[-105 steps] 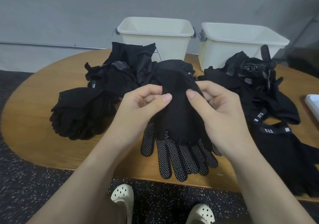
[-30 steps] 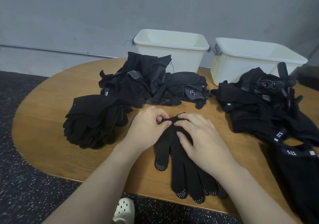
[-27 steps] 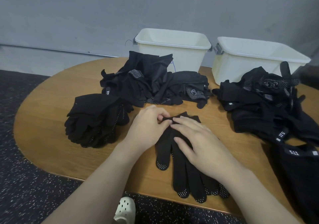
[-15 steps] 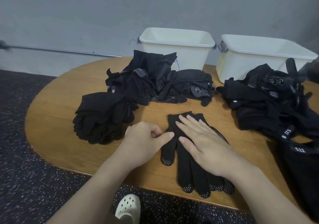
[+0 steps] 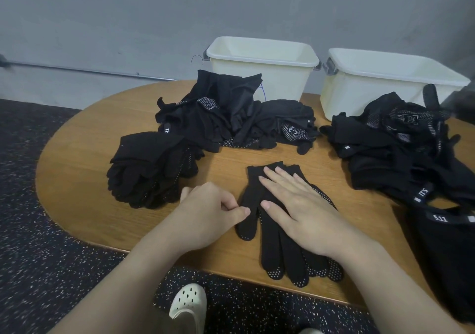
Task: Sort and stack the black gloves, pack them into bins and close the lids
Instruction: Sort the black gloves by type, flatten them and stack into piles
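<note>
The flat gloves (image 5: 272, 220) lie at the desk (image 5: 84, 169) front edge — long axis front to back, fingertips toward the person, cuff toward the 2 bins (image 5: 262, 63). The right hand (image 5: 295, 205) presses them, fingers spread straight. The left hand (image 5: 208, 213), curled beside the thumb, has let go — earlier it pinched the cuff.
</note>
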### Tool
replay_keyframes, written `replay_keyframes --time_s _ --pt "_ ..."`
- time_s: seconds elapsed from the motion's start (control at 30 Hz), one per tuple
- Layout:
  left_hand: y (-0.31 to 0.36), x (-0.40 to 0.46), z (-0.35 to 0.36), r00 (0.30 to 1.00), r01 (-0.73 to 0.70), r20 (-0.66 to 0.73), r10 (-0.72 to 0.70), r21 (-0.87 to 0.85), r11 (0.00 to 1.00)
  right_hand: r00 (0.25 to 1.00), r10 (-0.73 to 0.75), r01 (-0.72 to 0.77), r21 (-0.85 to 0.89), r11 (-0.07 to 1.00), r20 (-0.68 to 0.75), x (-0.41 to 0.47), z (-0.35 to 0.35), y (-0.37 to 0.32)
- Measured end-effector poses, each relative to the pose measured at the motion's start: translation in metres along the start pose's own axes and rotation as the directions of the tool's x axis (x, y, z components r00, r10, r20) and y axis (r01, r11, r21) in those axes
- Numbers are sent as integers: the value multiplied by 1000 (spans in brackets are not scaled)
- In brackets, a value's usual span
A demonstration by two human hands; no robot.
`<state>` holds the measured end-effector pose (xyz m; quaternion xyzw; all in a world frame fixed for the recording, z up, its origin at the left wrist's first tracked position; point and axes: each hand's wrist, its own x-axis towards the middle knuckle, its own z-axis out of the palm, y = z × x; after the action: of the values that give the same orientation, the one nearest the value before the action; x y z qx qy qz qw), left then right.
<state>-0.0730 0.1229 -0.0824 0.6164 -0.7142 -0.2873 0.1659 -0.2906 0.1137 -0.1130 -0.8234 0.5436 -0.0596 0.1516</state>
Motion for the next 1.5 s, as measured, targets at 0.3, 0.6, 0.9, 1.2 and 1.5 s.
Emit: replay_keyframes --time_s 0.3,0.6,0.9,1.2,1.5 --pt "1 -4 -3 996 -68 -34 78 231 971 1000 -2 2 -4 1000 24 1 -3 -1" --pt "11 -31 17 980 -188 64 186 31 982 999 -1 1 2 1000 40 0 -5 -1" --pt "25 -36 27 993 -94 78 88 71 993 1000 1 -1 -6 1000 31 1 -2 -1" --pt "6 5 9 876 -409 -251 411 64 910 994 -40 38 -19 999 -99 -8 -6 -4" --pt "-1 76 17 891 -452 106 442 112 885 996 -71 77 -106 991 60 -13 -1 -6"
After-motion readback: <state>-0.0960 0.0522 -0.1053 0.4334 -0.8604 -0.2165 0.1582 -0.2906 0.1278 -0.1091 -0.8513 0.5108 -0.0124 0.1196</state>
